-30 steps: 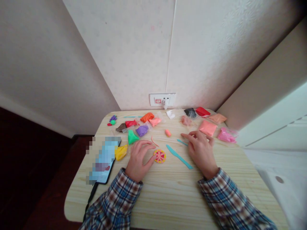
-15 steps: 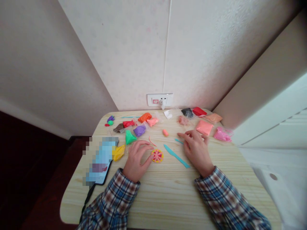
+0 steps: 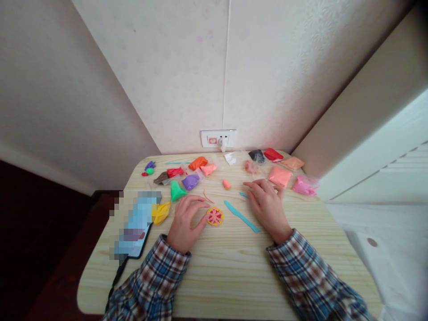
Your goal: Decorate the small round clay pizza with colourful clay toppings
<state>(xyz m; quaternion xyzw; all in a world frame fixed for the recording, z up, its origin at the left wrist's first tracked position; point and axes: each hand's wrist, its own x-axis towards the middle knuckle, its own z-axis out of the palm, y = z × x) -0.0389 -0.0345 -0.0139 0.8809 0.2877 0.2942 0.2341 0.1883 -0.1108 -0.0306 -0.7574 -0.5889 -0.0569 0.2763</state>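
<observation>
A round yellow clay disc (image 3: pixel 215 216) with a pink and red pattern lies flat on the table. My left hand (image 3: pixel 187 219) rests just left of it, fingers curved and apart, the thumb tip at the disc's edge. My right hand (image 3: pixel 267 203) is lowered at the right with its index finger stretched out and nothing visible in it. It partly covers a small blue tool (image 3: pixel 243 195). Between the hands lies a blue plastic clay knife (image 3: pixel 241 216). A thin pink clay strip (image 3: pixel 207 196) and an orange-pink clay lump (image 3: pixel 226 184) lie beyond the disc.
Bags of coloured clay line the back, among them green (image 3: pixel 177 191), purple (image 3: pixel 191 181) and salmon (image 3: pixel 280 177). A yellow bag (image 3: pixel 161 213) touches a partly blurred phone (image 3: pixel 138 227) with a black cable. Small clay grapes (image 3: pixel 150 165) sit back left. A wall socket (image 3: pixel 218 139) holds a plug.
The whole view has shifted, so everything sits further left. My right hand has slid slightly left, covering more of the small blue tool. My left hand stays beside the disc.
</observation>
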